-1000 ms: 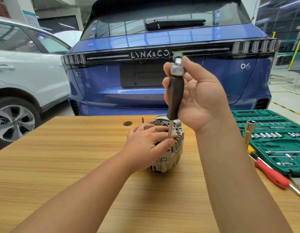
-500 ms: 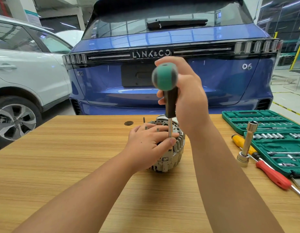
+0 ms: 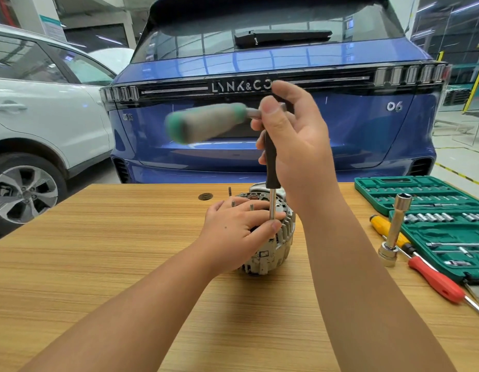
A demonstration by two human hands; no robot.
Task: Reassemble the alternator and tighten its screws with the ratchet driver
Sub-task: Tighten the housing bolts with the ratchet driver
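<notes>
Head view: the alternator [image 3: 273, 237] sits on the wooden table [image 3: 98, 264] near its middle, toward the far edge, with short studs sticking up from its top. The left hand [image 3: 233, 234] lies over the alternator's top and left side, fingers curled around the housing and thumb pressed near the shaft of the ratchet driver [image 3: 270, 162]. That driver stands upright on the alternator's top, its thin metal shaft running down between the left hand's fingers. The right hand [image 3: 294, 146] grips the driver's dark vertical extension near the top, fingers wrapped around it; the green-ended handle juts out to the left, blurred. At the right of the table lies an open green socket set case [image 3: 434, 208], with a tall socket on an extension [image 3: 395, 229], a yellow-handled screwdriver [image 3: 385, 226] and a red-handled screwdriver [image 3: 434, 280] just beside it. A blue car [image 3: 259, 76] stands beyond the table, a white car [image 3: 45, 103] at the far left.
</notes>
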